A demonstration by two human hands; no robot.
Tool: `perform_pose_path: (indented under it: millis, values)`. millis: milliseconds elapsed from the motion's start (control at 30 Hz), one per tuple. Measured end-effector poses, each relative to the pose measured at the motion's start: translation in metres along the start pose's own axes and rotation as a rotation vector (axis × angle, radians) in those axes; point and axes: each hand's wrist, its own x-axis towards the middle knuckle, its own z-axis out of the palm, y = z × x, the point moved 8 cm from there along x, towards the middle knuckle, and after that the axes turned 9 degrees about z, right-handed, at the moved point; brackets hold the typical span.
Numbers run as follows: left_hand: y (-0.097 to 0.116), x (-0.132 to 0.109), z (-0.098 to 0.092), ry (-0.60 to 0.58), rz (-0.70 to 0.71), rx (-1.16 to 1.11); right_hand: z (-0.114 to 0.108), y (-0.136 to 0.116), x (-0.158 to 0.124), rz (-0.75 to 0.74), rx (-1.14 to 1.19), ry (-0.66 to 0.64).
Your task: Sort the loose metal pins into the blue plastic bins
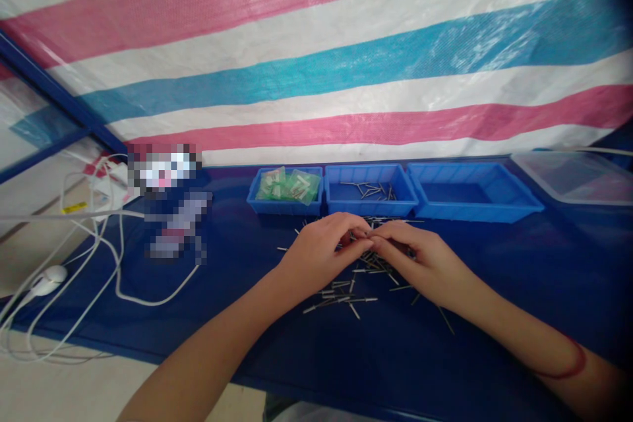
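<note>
Silver blind rivets [366,271]: a few in the tray, many more on the tabletop [198,336]

Nearest, the person's bare forearms reach in over the blue tabletop, a thin red band [576,369] around the right one. Just beyond, several rivets lie loose and apart, pointing different ways; a single one rests beneath the right forearm.

Farther in, the left hand [329,247] and the right hand [430,264] meet over the main heap of rivets, thumbs and fingers curled inward, their tips touching or nearly so. Something small and dark shows between them, but whether either hand is clamped on a rivet cannot be told. The heap spreads beneath and around both hands, partly hidden by them.

Behind the hands stand three blue trays in a row. Green-tinted plastic bags [291,184] fill the left tray [284,209]; a small scatter of rivets lies in the middle tray [370,204]; the right tray [479,214] shows its bare blue floor. Judged by this spread, the handling looks well short of finished: far more rivets lie on the tabletop than in the middle tray, and the heap has no visible order. Whether the bagged contents are finished work is unclear.

Farthest back hangs a striped plastic sheet [297,79].
</note>
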Motion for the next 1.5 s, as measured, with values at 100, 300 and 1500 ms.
perform_pose_path:
  millis: [100,300,1500]
  values:
    - [-0.004,-0.002,-0.008,0.160,-0.065,-0.076,0.001,0.003,0.000,0.063,0.079,-0.024]
    - [-0.003,-0.002,-0.011,0.198,-0.052,-0.098,0.005,0.002,0.000,0.163,0.158,-0.108]
    - [-0.025,-0.007,0.013,-0.357,-0.030,0.505,-0.045,0.002,0.006,-0.108,-0.523,0.392]
